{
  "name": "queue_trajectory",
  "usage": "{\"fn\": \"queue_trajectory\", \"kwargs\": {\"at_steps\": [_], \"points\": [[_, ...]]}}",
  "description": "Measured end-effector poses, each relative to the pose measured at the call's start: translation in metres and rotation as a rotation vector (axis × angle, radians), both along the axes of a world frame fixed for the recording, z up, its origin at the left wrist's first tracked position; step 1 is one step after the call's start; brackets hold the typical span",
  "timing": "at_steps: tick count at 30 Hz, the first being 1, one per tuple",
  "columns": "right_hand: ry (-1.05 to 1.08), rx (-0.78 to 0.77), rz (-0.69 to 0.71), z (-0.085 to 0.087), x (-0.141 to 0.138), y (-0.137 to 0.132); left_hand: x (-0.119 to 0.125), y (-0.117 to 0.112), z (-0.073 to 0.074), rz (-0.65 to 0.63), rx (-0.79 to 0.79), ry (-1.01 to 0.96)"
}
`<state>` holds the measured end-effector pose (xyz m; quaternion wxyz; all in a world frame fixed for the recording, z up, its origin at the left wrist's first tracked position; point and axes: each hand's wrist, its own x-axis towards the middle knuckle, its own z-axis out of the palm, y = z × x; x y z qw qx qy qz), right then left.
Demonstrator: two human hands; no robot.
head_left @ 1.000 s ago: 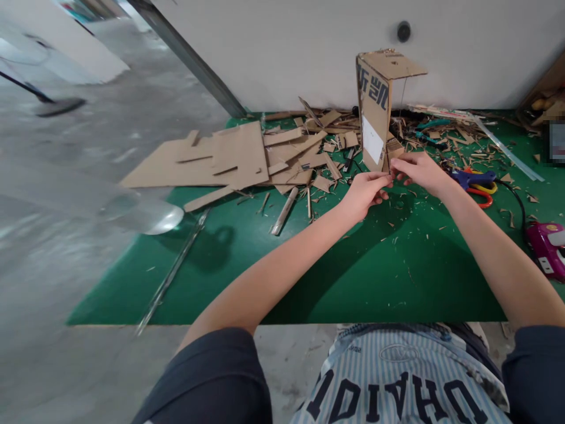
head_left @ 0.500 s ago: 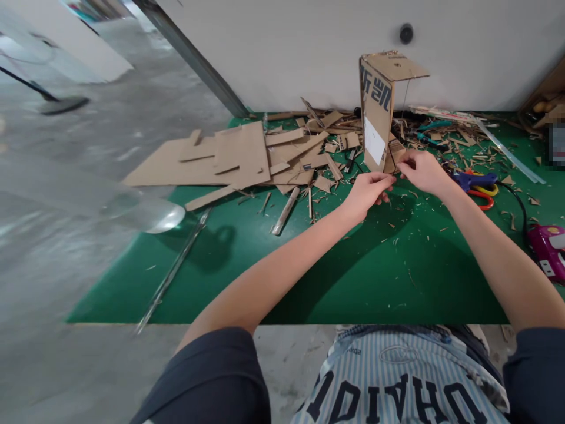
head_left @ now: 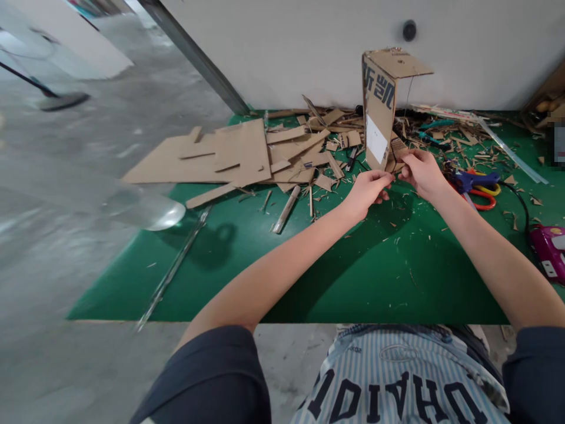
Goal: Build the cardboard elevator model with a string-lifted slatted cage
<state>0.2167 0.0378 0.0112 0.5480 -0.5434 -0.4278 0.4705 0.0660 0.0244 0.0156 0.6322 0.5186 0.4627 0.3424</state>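
Observation:
A cardboard stand (head_left: 380, 109) rises upright at the back of the green table, with a flat top jutting right and a thin thread hanging from it. Just in front of its base, my left hand (head_left: 368, 191) is closed in a pinch, thumb against forefinger. My right hand (head_left: 422, 172) pinches close beside it, the fingertips of both nearly meeting. A thin dark wire (head_left: 394, 152) curves by the stand's base near my right fingertips. What either hand grips is too small to make out.
Cardboard sheets (head_left: 242, 153) and scraps lie left of the stand. A box cutter (head_left: 286, 209) lies nearer. At right are blue-handled pliers (head_left: 477, 179), orange-handled scissors (head_left: 483, 201) and a purple power strip (head_left: 547, 250). A clear plastic strip (head_left: 174, 268) reaches over the front-left edge.
My right hand has shifted slightly, and its fingertips have come a little away from the dark wire's lower end. My left hand stays pinched in place. The view has tilted slightly.

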Motion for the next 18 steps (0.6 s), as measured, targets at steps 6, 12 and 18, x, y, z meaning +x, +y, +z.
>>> {"fn": "queue_trajectory", "kwargs": {"at_steps": [6,12,18], "points": [[0.132,-0.025,0.029,0.003,-0.001,-0.007,-0.001,0.001,0.001,0.021,0.129,0.050],[-0.204,0.089,0.125,0.003,0.005,-0.016,0.007,0.007,0.008,0.038,-0.047,-0.114],[-0.611,0.299,0.085,0.008,0.005,-0.036,0.019,0.008,0.012,0.070,-0.122,-0.170]]}}
